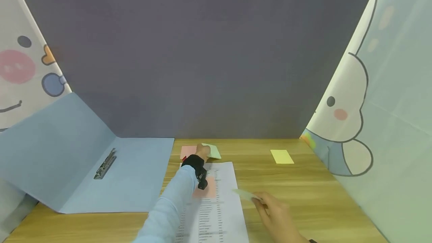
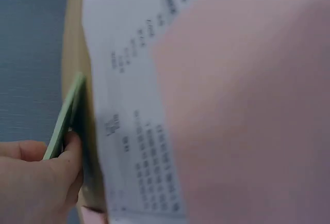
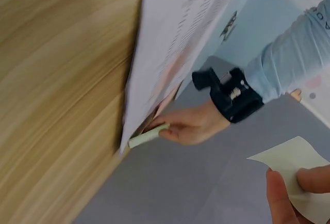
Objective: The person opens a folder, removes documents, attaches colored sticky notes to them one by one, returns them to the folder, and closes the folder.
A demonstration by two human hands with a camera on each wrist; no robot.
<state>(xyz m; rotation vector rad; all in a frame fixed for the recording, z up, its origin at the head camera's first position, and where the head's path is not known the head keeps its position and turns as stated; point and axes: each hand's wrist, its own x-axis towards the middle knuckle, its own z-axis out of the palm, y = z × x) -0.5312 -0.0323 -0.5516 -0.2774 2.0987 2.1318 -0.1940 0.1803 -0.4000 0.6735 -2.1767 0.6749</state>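
Observation:
My left hand (image 1: 203, 152) grips a pale green sticky-note pad (image 1: 213, 152) at the table's far side, just past a printed sheet (image 1: 227, 213). In the left wrist view the thumb and fingers pinch the pad (image 2: 66, 113) near one end, and it stands tilted. Between the thumb and finger of my right hand (image 1: 277, 213) is a single pale green sticky note (image 1: 244, 194), held up right of the sheet. The right wrist view shows this note (image 3: 289, 157) slightly curled. A pink sticky note (image 1: 210, 188) lies on the sheet, partly hidden by the left wrist.
Beside the left hand lies a pink sticky-note pad (image 1: 187, 151). A yellow sticky-note pad (image 1: 282, 156) sits toward the back right. At left, a blue folder (image 1: 141, 175) lies with its cover raised, showing a metal clip (image 1: 105, 165). A grey panel (image 1: 216, 66) rises behind the table.

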